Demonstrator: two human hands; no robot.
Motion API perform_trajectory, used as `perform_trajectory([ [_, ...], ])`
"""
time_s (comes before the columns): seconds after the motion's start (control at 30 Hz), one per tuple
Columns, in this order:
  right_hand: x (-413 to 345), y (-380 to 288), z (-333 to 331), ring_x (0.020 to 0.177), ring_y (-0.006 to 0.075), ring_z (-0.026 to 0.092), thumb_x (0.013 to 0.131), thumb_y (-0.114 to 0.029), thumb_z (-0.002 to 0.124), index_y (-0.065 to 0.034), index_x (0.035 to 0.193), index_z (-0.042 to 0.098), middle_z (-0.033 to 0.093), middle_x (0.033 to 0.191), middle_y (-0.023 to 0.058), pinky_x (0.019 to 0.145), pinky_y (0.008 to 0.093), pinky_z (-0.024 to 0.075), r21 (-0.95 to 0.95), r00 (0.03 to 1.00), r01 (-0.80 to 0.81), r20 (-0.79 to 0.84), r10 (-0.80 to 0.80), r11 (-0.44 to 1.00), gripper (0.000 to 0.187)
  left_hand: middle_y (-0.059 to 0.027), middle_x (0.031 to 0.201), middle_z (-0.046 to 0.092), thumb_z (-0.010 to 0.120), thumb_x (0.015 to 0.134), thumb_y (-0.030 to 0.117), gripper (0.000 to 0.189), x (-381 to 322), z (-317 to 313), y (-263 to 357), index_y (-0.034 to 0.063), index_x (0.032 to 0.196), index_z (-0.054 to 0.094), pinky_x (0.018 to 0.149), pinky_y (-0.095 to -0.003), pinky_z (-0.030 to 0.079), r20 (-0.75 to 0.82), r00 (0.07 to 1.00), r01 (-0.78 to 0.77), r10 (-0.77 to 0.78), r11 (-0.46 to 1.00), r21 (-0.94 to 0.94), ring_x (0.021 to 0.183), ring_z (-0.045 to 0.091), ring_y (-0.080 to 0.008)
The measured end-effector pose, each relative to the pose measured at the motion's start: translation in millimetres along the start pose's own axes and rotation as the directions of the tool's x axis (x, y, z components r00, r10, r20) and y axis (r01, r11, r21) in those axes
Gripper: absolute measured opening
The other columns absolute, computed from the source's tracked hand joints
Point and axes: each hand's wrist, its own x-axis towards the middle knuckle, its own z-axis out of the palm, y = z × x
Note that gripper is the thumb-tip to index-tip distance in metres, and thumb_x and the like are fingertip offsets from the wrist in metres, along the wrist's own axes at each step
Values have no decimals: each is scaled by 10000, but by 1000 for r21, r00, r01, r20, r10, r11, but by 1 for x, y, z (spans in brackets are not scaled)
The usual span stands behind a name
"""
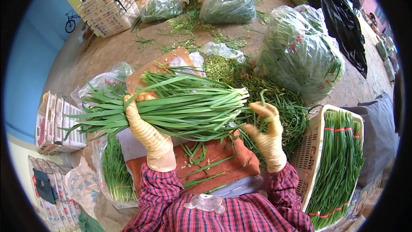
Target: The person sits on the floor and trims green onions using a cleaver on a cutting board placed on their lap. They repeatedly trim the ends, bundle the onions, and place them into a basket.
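Note:
A thick bunch of long green leaves, apparently Chinese chives [186,109], lies across my gloved left hand [140,116], which grips it toward the leafy end. Its pale cut ends point right. My gloved right hand [267,132] is just past those ends, thumb and fingers apart, with a curled loose leaf [263,96] against the fingers. Loose leaf pieces lie on the reddish-brown cloth [219,164] over my lap. Behind the bunch, more chives [164,82] rest near a brown board [138,79].
A crate [302,161] of red-banded chives stands at right, beside a heap of leaf trimmings [286,103]. A large filled plastic bag [299,51] stands beyond. At left are an open bag of chives [117,170] and stacked crates [61,122]. Trimmings litter the floor ahead.

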Motion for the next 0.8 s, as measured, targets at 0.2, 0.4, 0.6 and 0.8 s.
perform_trajectory([
  [0.2,7,-16,29,842,238,662,737,-9,811,-136,990,720,709,957,24,780,343,532,28,967,241,80,-243,970,298,-32,862,614,645,959,314,235,0,-2,1,88,993,592,746,-305,518,25,995,93,-92,995,-34,788,586,-141],
  [0.4,2,16,5,894,101,616,930,-2,663,-49,1042,652,684,1057,58,817,242,507,488,919,-263,-137,370,832,122,-19,846,610,650,959,284,196,15,-15,4,95,974,599,748,-299,523,29,996,92,-89,987,-129,778,579,-145],
  [0.6,35,-4,-21,1124,173,595,826,-84,754,-48,1205,660,631,1241,84,966,353,496,122,955,-34,297,-4,992,392,-18,830,611,669,955,293,215,14,-17,-1,89,947,603,686,-306,525,180,963,231,-201,958,-168,758,583,-151],
  [0.8,39,-15,1,872,114,646,870,-77,734,-4,1089,705,718,965,36,800,277,544,358,850,-495,389,355,792,233,-70,945,633,696,940,301,280,18,-22,5,71,1083,622,763,-335,577,354,892,345,-281,929,-134,842,642,-203],
])
